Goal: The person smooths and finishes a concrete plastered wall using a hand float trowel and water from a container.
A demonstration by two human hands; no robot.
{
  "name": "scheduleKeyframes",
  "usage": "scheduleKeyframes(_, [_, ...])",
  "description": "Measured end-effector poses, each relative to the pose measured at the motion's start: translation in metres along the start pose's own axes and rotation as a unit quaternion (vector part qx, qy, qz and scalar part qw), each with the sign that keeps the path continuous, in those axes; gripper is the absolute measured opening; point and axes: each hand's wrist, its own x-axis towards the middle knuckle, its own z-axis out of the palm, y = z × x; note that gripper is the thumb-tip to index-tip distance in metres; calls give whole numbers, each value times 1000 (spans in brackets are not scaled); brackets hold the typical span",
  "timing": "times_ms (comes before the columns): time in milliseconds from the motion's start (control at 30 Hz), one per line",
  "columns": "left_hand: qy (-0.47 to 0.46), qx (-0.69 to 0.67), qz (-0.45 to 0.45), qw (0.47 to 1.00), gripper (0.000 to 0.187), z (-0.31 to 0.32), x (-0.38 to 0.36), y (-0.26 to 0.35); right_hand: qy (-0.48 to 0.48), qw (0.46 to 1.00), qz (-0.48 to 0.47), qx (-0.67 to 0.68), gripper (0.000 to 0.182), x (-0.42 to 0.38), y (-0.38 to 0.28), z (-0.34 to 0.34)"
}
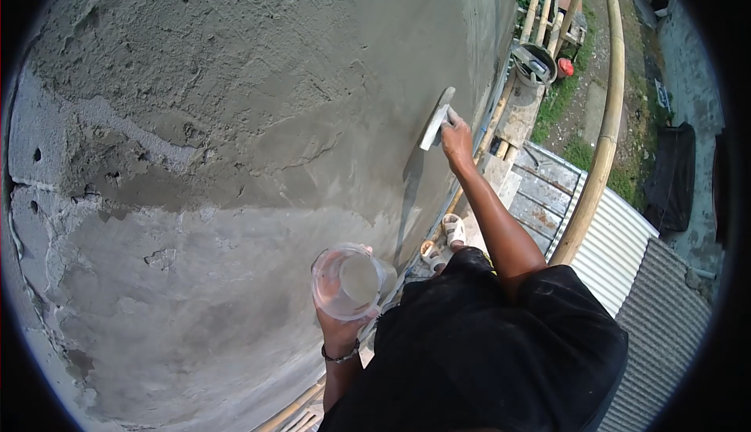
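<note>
My left hand point(342, 329) is wrapped round a clear plastic tub point(332, 282), tilted so that I look into its mouth. Something greyish shows inside it. Out ahead, my right hand point(456, 141) grips a plastering trowel point(436, 119) by its handle, with the long pale blade close against the grey wall point(368, 127). Fresh mortar covers the upper part of that wall, rough and lumpy to the left and smoother near the trowel. Lower down, the surface is paler and drier.
A narrow plank walkway point(522, 111) runs along the wall, with a bamboo rail point(610, 111) to its right. A bucket point(534, 64) with tools in it stands farther along. Beyond the rail lie corrugated roofing point(618, 256) and the ground below.
</note>
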Motion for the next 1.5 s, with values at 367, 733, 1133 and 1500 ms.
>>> scheduleKeyframes(367, [46, -55, 4, 997, 101, -17, -6, -17, -261, 914, -311, 1, 52, -167, -65, 0])
scheduleKeyframes(733, [62, -37, -25, 997, 97, -6, 10, -35, -108, 941, 259, 187, 38, -41, 168, -69])
scheduleKeyframes(1133, [-36, 88, -9, 995, 116, 34, 56, -32, 17, 794, 418, 441, 27, -6, 256, -132])
scheduleKeyframes(1500, [-80, 77, -25, 994, 103, -5, 39, -47, -227, 607, 345, 678, 33, -13, 189, -123])
